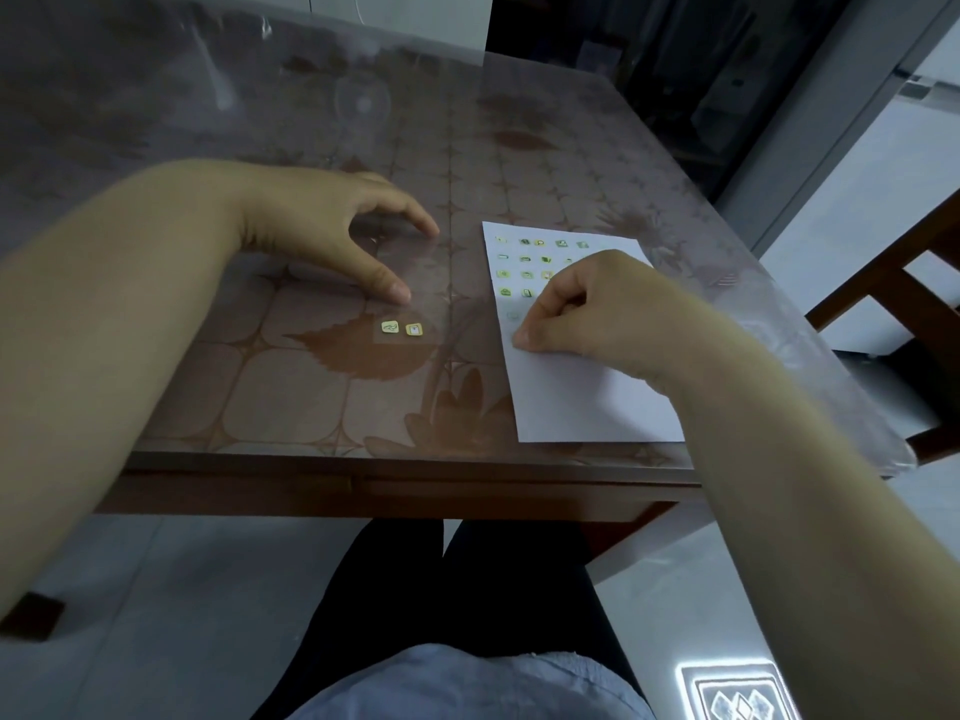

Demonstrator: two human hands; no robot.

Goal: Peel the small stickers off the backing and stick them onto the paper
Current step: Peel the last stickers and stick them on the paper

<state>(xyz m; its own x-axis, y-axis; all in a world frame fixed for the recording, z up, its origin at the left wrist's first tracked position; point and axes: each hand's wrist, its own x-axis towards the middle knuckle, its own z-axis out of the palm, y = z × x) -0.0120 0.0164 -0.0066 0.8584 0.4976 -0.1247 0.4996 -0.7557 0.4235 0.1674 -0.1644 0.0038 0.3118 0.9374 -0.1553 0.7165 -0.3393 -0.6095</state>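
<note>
One patterned bench (pixel 291 392) under clear cover. White paper (pixel 587 402) at right, long axis running away from person. Left hand (pixel 322 226) spread, thumb and forefinger tips pressing clear backing (pixel 415 272). Right hand (pixel 587 309) curled, fingertips pinched down on paper; anything between them hidden. Green stickers (pixel 525 258) in rows at paper's far end. Unpeeled pair (pixel 390 327) side by side on backing. Print too small to read.

- my brown table (pixel 291 402), leaf pattern on top, under a clear shiny cover
- white paper (pixel 587 402) lying flat near my front right corner, rows of small stickers (pixel 524 258) on its far half
- clear backing (pixel 421 283) lying apart to its left, two yellow stickers (pixel 390 327) on the near end
</note>
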